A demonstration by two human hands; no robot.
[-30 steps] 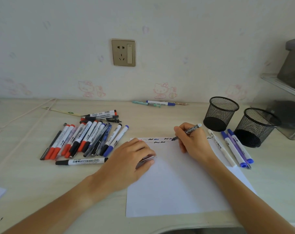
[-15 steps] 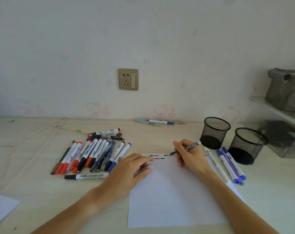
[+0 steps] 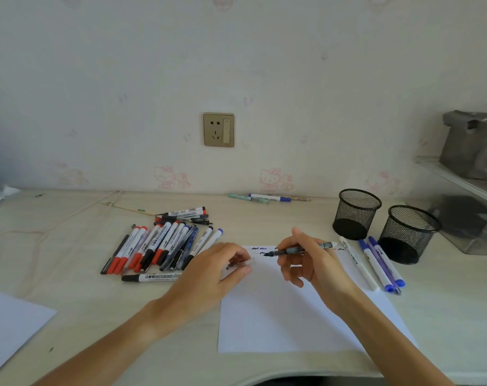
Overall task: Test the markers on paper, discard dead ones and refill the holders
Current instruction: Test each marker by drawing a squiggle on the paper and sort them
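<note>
A white sheet of paper [image 3: 278,316] lies on the desk with short squiggles along its top edge. My right hand [image 3: 312,263] holds an uncapped dark pen [image 3: 298,249] level above those marks, tip pointing left. My left hand [image 3: 211,277] rests at the sheet's left edge and pinches a clear pen cap [image 3: 240,263]. A pile of several red, black and blue markers [image 3: 158,246] lies to the left. Two black mesh holders [image 3: 356,218] [image 3: 408,234] stand at the right, with three markers [image 3: 376,263] lying in front of them.
A few pens [image 3: 264,197] lie by the wall under a socket [image 3: 218,130]. A second white sheet [image 3: 8,321] sits at the lower left. A cord [image 3: 55,221] runs over the left of the desk. A clear shelf unit [image 3: 465,207] stands at the far right.
My right hand lifted the pen off the paper and turned it level. The left hand's fingers now show the clear cap. The camera tilted up, so the desk sits lower in view.
</note>
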